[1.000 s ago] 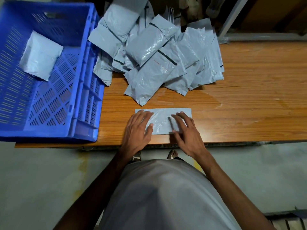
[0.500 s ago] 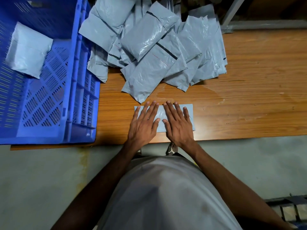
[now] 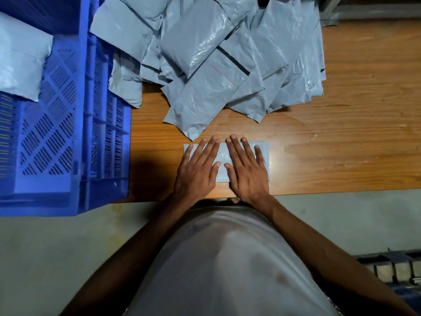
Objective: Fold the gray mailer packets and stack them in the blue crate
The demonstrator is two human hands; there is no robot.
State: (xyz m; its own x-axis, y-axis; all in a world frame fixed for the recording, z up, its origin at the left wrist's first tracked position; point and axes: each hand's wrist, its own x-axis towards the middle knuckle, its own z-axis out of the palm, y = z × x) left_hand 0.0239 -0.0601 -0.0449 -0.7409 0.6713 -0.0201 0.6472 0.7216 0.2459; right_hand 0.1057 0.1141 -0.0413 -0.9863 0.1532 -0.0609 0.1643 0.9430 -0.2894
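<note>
Both the left hand [image 3: 197, 170] and right hand [image 3: 247, 171] lie flat, fingers straight, pressing a folded gray plastic mailer packet [image 3: 265, 153] beneath the palms; the slotted blue plastic crate [image 3: 75, 115] stands left of them. Released, the slick fold could spring open.

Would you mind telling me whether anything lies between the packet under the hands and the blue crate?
Nothing visible: only bare table separates the flattened packet from the blue crate; the crate's near wall must be cleared.

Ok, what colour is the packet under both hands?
Pale gray packet, pressed flat by the left hand and right hand; head view.
</note>
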